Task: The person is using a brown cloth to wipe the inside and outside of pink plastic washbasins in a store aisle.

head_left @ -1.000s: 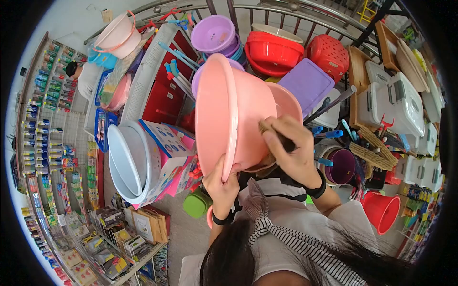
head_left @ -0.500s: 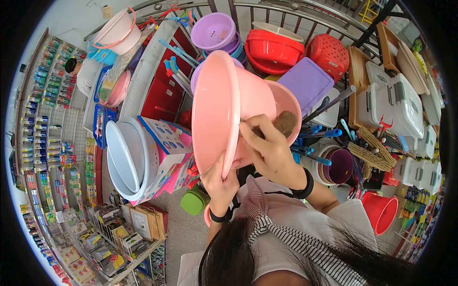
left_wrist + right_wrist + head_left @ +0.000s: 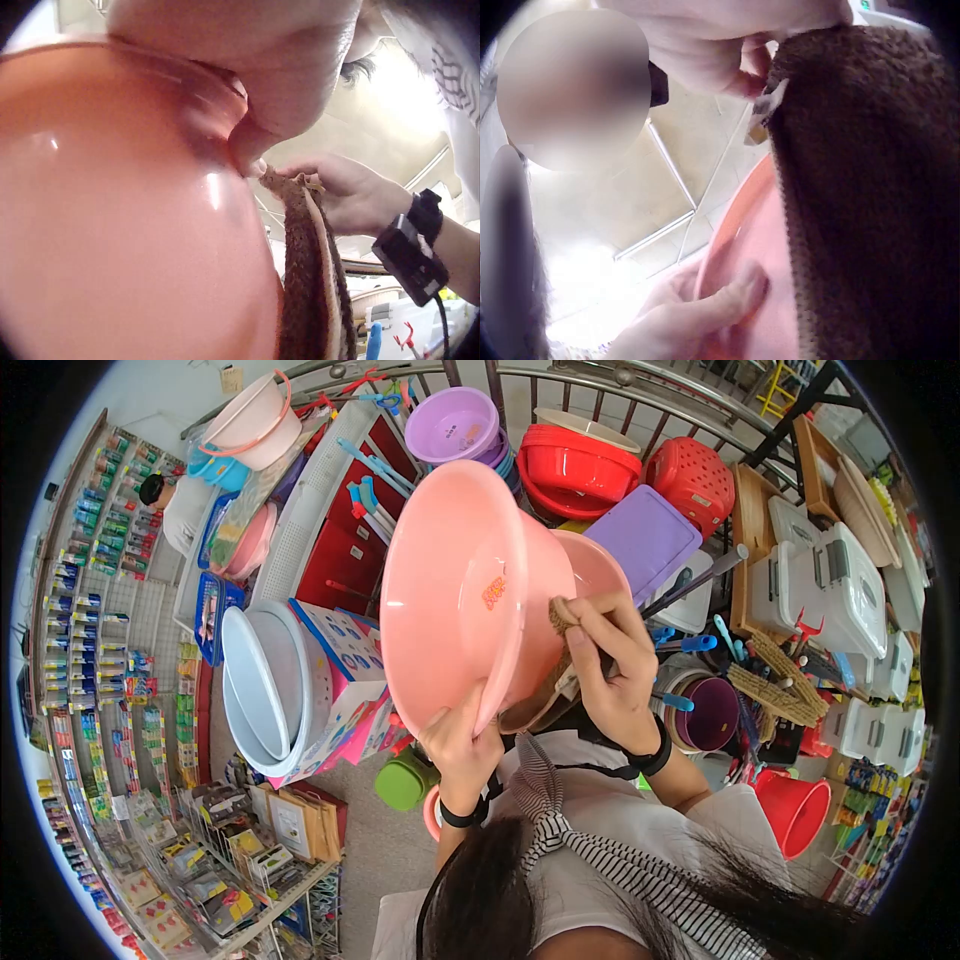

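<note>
A pink plastic basin (image 3: 445, 600) is held up on its side, with its mouth facing left and a small orange sticker inside. My left hand (image 3: 462, 755) grips the lower part of its rim, the thumb on the outer side as the right wrist view shows. Against the basin's outer wall, my right hand (image 3: 615, 665) pinches a brown fuzzy cloth (image 3: 870, 165) by its edge. In the left wrist view the cloth (image 3: 304, 277) hangs down beside the basin wall, with a pale seam and a small tag. A second pink basin (image 3: 600, 565) shows behind the right hand.
Purple basins (image 3: 455, 425), red basins (image 3: 580, 465) and a purple lid (image 3: 645, 545) crowd the area ahead. Pale blue basins (image 3: 265, 690) stand left beside a patterned box. To the right are clear storage boxes (image 3: 835, 585) and a red bucket (image 3: 795, 815). Shelves line the far left.
The basin has turned so more of its inside and the sticker show. My right hand moved left toward the rim with the cloth, then back right along the outer wall.
</note>
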`<state>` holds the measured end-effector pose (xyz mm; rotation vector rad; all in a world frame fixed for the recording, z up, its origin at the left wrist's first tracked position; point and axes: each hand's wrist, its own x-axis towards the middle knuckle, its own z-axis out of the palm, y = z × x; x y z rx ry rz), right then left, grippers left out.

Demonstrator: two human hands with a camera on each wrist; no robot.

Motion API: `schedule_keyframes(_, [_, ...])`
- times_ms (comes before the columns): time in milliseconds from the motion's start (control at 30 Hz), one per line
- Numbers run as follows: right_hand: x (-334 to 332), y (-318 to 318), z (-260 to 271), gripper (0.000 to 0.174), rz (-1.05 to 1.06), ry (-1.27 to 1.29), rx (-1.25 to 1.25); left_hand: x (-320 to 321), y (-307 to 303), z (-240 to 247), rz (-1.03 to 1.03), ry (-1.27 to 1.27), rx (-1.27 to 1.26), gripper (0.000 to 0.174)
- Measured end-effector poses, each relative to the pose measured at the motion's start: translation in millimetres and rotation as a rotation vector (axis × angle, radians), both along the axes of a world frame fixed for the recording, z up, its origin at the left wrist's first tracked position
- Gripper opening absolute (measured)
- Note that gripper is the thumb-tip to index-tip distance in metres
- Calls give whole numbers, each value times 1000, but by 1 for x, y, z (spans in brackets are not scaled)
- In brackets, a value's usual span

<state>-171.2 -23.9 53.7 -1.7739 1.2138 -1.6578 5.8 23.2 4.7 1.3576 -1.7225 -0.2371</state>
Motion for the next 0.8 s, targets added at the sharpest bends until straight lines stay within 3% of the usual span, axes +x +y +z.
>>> schedule_keyframes(133, [6, -11, 18, 28, 28, 241, -124, -7, 0, 4, -55, -124, -90, 45])
schedule_keyframes(367, [9, 14, -3, 28, 43, 366, -172, -11, 2, 6, -53, -203, -107, 49])
schedule_keyframes(500, [-3, -11, -1, 27, -153, 209, -89, -13, 1, 9, -81, -230, -133, 48])
schedule_keyframes(567, [-2, -1, 2, 25, -129, 267, -64, -11, 1, 10, -87, -248, -132, 48])
schedule_keyframes(633, [4, 14, 1, 23, 69, 331, -128, -9, 1, 4, -74, -234, -121, 47])
schedule_keyframes(700, [6, 19, -8, 23, 62, 318, -126, -10, 0, 2, -67, -213, -109, 47])
schedule_keyframes(800, [1, 3, -4, 25, -127, 252, -60, -11, 2, 3, -78, -244, -97, 46])
